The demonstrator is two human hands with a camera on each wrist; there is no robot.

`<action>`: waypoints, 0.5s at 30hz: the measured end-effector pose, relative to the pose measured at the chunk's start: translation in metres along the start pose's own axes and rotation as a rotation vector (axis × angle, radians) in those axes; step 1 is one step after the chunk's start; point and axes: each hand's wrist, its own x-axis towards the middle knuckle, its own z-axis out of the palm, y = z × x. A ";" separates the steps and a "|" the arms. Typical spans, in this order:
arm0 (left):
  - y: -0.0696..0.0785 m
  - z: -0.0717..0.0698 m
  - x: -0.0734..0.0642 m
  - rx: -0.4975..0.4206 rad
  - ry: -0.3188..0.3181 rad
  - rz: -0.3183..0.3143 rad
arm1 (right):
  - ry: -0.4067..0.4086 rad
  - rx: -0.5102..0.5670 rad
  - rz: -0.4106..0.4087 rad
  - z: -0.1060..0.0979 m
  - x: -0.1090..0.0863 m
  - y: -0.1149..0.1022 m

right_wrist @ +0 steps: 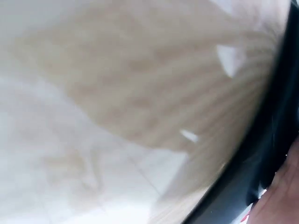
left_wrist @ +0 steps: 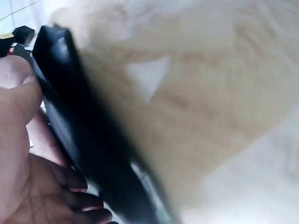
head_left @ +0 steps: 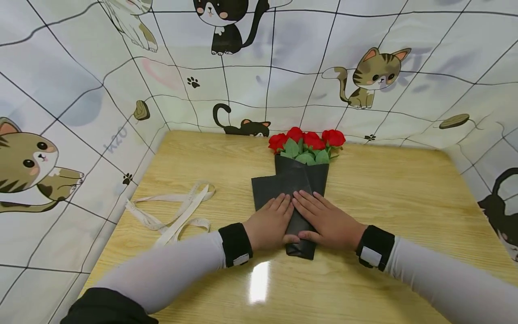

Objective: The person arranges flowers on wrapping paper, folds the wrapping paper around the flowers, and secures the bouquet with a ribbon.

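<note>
A bouquet of several red roses (head_left: 313,141) with green leaves (head_left: 305,158) lies on the table, its stems wrapped in black paper (head_left: 298,177). My left hand (head_left: 270,223) lies flat across the paper's left side, fingers straight and angled inward. From the other side my right hand (head_left: 331,221) presses on the wrap, fingers also straight. Their fingertips nearly meet in the middle. In the left wrist view, the blurred dark wrap (left_wrist: 100,140) runs beside the fingers. Only a strip of the wrap (right_wrist: 261,144) and a bit of hand show in the right wrist view.
A loosely looped white ribbon (head_left: 187,210) lies on the wooden table (head_left: 388,189), left of the bouquet. Behind the table hangs a cat-printed cloth (head_left: 295,90) that also covers both sides. Light glares off the table's front part.
</note>
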 end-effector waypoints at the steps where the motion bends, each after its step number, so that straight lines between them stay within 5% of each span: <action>1: 0.002 0.003 0.001 -0.002 -0.002 -0.021 | 0.003 -0.001 -0.007 0.003 -0.003 -0.003; 8: 0.008 0.008 0.000 -0.070 -0.116 -0.209 | -0.083 0.021 -0.078 0.023 -0.013 -0.020; 15: 0.013 0.007 -0.001 -0.017 -0.111 -0.228 | -0.097 0.008 -0.035 0.018 -0.008 -0.007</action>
